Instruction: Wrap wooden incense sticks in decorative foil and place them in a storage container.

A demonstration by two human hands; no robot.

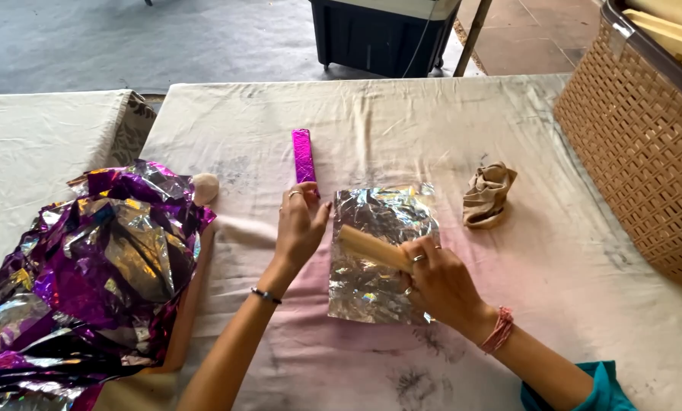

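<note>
My right hand [441,283] grips a plain wooden stick [371,246] and holds it slantwise over a crinkled silver foil sheet [377,293] lying on the cloth-covered table [402,129]. My left hand [301,225] rests at the foil's left edge, fingers together, its tips touching the near end of a stick wrapped in shiny purple foil [304,155], which points away from me. It holds nothing that I can see.
A heap of crumpled purple and silver foil [90,274] fills the left side. A balled beige cloth [489,195] lies right of the sheet. A tan woven basket [645,152] with wooden pieces stands at the right edge. A dark bin [379,34] sits beyond the table.
</note>
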